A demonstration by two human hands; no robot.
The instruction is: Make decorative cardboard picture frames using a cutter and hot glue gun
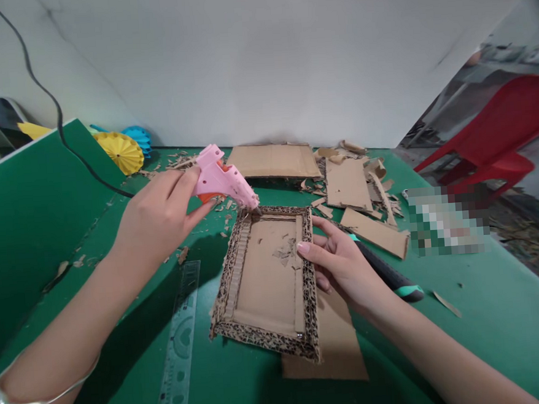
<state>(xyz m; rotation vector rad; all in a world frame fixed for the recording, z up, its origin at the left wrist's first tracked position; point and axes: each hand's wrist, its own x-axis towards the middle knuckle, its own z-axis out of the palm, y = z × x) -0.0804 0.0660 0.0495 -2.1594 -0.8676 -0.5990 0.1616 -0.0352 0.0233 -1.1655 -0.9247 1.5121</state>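
Note:
My left hand is closed round a pink glue gun, whose nozzle touches the far left corner of a shallow cardboard tray edged with corrugated strips. My right hand rests on the tray's right wall, fingers stretched along it, holding nothing. The tray lies on a flat cardboard sheet on the green table. A black cord runs from the gun up the wall at the left.
A clear ruler lies left of the tray. A black tool with teal ends lies behind my right hand. Cardboard pieces and scraps litter the far side. Yellow and blue paper fans sit at back left. A red chair stands at right.

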